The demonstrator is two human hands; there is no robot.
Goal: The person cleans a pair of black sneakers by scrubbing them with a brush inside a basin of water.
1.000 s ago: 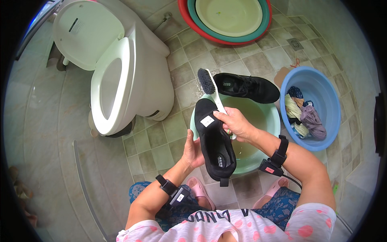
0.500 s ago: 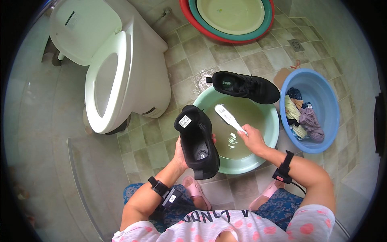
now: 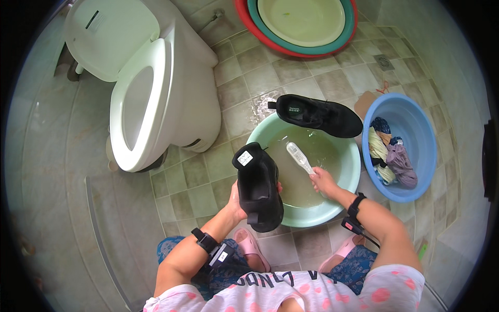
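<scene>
My left hand [image 3: 237, 202] is closed round the side of a black shoe [image 3: 255, 190], its heel toward me and its opening facing up. The shoe hangs over the left rim of a pale green basin [image 3: 347, 200] of cloudy water. In my right hand [image 3: 324, 182] is the handle of a white brush [image 3: 300, 157], held above the water; its bristles are hidden from view. A second black shoe [image 3: 326, 117] rests across the basin's far rim, with its toe to the right.
To the right stands a blue basin [image 3: 427, 156] with bundled clothes [image 3: 399, 162] in it. A white toilet [image 3: 189, 93] with its lid up is at the left. Nested red, green and cream basins [image 3: 340, 44] lie at the back, near a floor drain [image 3: 383, 61].
The brush in my right hand has shifted slightly right and nearer to me. The shoe in my left hand has turned a little and moved slightly right.
</scene>
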